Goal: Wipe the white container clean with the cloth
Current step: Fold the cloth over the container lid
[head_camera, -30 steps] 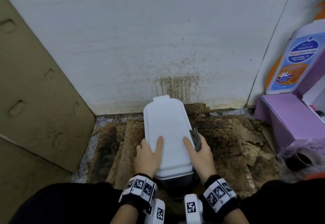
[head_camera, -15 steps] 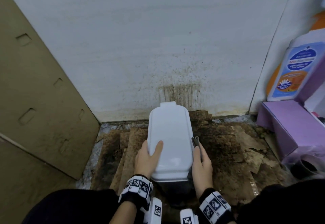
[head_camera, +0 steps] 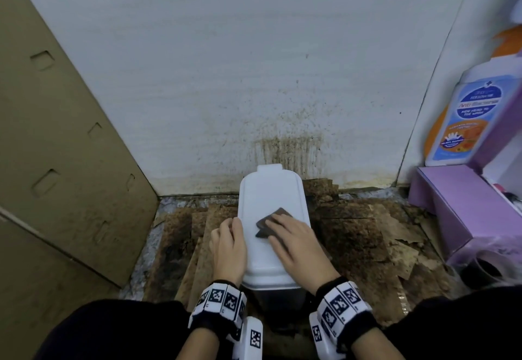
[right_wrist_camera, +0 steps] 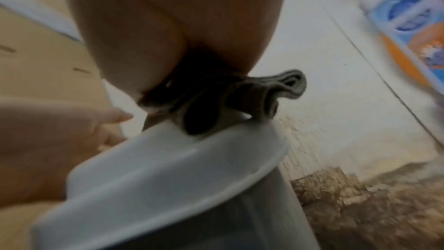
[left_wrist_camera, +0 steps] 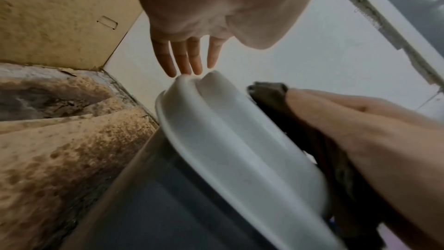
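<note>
A white container [head_camera: 272, 218] stands on stained cardboard flooring [head_camera: 367, 232], its far end at 12 o'clock close against the spattered wall [head_camera: 254, 77]. A brown cardboard panel [head_camera: 56, 133] hems in the 9 o'clock side; a purple box [head_camera: 457, 207] and a blue-labelled bottle [head_camera: 469, 117] crowd 3 o'clock, leaving open floor on both flanks. The right hand [head_camera: 296, 242] presses a dark folded cloth [head_camera: 272, 222] flat on the lid, fingers extended and close together. The left hand [head_camera: 229, 248] rests at the lid's 9 o'clock edge, fingers straight and together. The container's contents cannot be told.
</note>
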### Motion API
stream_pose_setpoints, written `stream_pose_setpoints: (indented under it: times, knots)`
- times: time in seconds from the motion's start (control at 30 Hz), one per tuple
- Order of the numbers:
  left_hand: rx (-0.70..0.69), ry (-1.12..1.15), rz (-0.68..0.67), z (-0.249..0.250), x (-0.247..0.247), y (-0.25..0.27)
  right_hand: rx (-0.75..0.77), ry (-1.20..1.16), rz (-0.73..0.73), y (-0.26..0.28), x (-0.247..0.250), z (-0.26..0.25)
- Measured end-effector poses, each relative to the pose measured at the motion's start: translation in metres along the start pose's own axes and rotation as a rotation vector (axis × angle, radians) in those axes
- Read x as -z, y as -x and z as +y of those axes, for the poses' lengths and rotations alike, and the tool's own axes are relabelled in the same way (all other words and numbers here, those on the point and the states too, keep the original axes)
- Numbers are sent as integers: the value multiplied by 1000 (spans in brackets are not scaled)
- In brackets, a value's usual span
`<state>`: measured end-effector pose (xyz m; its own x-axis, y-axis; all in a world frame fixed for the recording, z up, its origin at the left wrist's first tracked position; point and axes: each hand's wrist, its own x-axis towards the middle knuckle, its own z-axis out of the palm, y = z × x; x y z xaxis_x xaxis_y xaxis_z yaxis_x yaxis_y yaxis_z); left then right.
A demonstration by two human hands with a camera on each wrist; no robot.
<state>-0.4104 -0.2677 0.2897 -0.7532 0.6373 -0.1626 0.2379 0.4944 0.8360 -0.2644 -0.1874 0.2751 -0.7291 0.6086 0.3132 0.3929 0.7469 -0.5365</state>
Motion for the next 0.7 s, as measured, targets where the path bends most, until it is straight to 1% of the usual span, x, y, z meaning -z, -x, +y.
stream_pose_setpoints:
  times: [0.07, 0.13, 0.2, 0.3, 0.33, 0.37, 0.43, 0.47, 0.5, 0.57, 0.6, 0.63, 0.7]
  knots:
    - [-68, 20, 12, -2, 3, -4, 57, 66, -98, 0, -4, -3]
    - [-155, 4, 21, -2, 5, -7, 93, 47, -166, -1, -2, -5]
    - [-222, -45, 10, -1, 7, -7, 118, -12, -211, -4, 4, -5]
    - [-281, -126, -48, 2, 8, -4, 82, -173, -218, -4, 16, -2]
    - [-304, -181, -70, 3, 7, -3, 46, -230, -177, -1, 18, 0]
    - [-329, -251, -85, 3, 6, -3, -8, -276, -97, 3, 19, 3]
    - [-361, -385, -94, 4, 4, -3, -145, -283, 128, 16, 18, 13]
    - [-365, -428, -105, 5, 2, -3, -218, -248, 213, 23, 17, 19]
    - [-369, -451, -117, 7, 1, -4, -308, -214, 239, 30, 17, 23]
    - [-385, -464, -129, 9, 1, -5, -506, -187, 171, 40, 18, 26]
    - [-394, -468, -127, 10, 1, -5, -558, -190, 144, 43, 19, 27]
    - [-400, -472, -118, 11, 1, -5, -562, -183, 143, 45, 19, 28]
    - [-401, -467, -101, 12, -1, -4, -523, -145, 144, 45, 23, 32]
